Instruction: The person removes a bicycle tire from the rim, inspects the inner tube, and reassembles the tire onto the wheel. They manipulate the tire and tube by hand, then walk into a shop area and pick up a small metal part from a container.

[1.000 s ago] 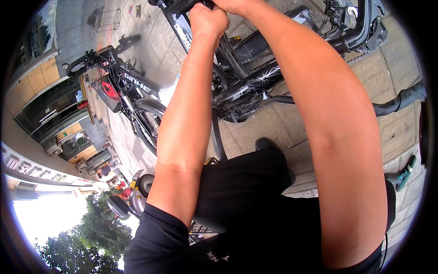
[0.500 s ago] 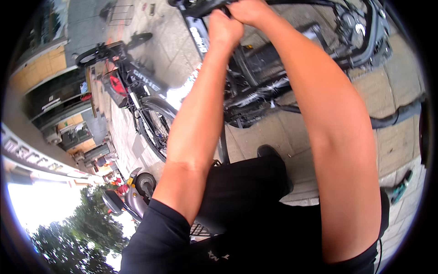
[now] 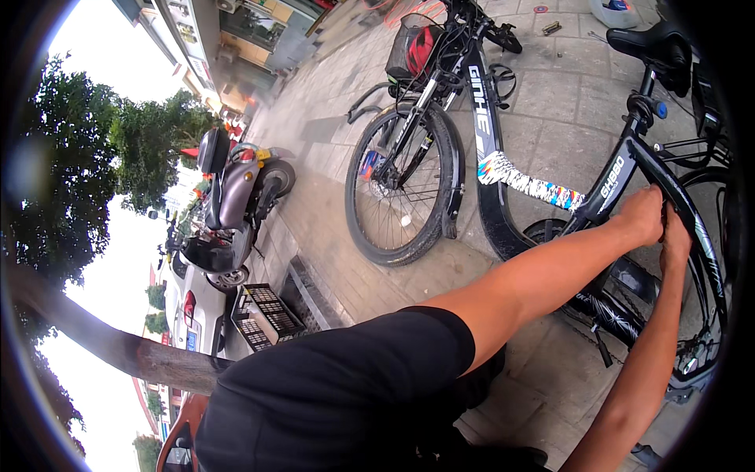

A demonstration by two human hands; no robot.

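Note:
A black electric bicycle stands on paving at the right. Its step-through frame has a multicoloured patterned wrap on the lower bar. Behind the seat tube, by the curved rear frame, my left hand is closed. Just to its right, my right hand is closed too, the two nearly touching. What the fingers hold is hidden; it lies against the bicycle frame. The saddle is above them, and a pedal hangs below near the chain.
The front wheel and a basket with a red item are at the centre top. Farther left stand a purple-grey scooter, a black plastic crate, a white car and a tree trunk. Small items lie on the paving.
The view has swung left and tilted, so the bicycle, scooter and crate show more fully. My hands now appear at the right side of the picture, still close together by the frame.

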